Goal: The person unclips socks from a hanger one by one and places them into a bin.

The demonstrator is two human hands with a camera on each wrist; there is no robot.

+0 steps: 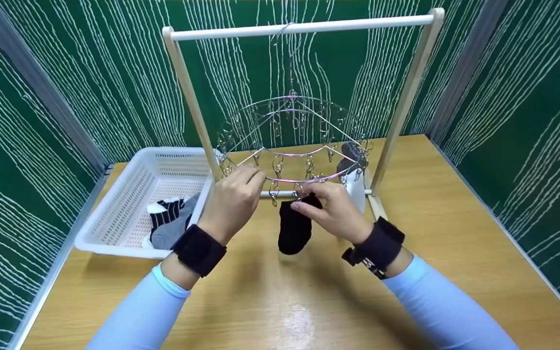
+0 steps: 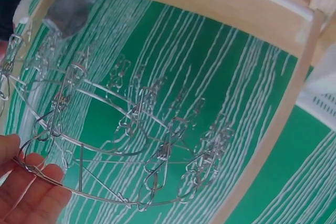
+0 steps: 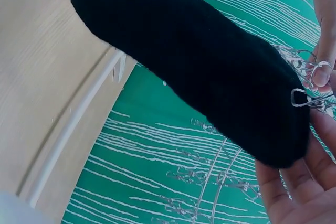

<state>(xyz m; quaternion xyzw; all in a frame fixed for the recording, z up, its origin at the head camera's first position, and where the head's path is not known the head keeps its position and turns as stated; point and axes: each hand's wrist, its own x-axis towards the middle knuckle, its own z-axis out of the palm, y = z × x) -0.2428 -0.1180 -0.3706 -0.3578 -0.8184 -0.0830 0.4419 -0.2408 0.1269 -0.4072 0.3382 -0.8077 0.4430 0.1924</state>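
A round wire clip hanger point(image 1: 295, 154) with several metal clips hangs from a rack. My left hand point(image 1: 231, 199) pinches the near left part of its rim; in the left wrist view, the fingertips point(image 2: 51, 174) lie on the wire. At the front of the rim, my right hand point(image 1: 341, 211) holds a black sock point(image 1: 294, 228) by its upper end, toe hanging down. A metal clip point(image 3: 302, 98) overlaps that end of the sock in the right wrist view. Farther right, a grey sock point(image 1: 350, 158) and a white sock point(image 1: 356, 189) hang from the hanger.
The wooden rack's white bar point(image 1: 348, 25) spans above, with a leg on each side. A white basket point(image 1: 110, 209) on the left holds a striped sock point(image 1: 166, 214), a grey sock point(image 1: 169, 236) and other socks. Green walls surround the wooden table point(image 1: 455, 233).
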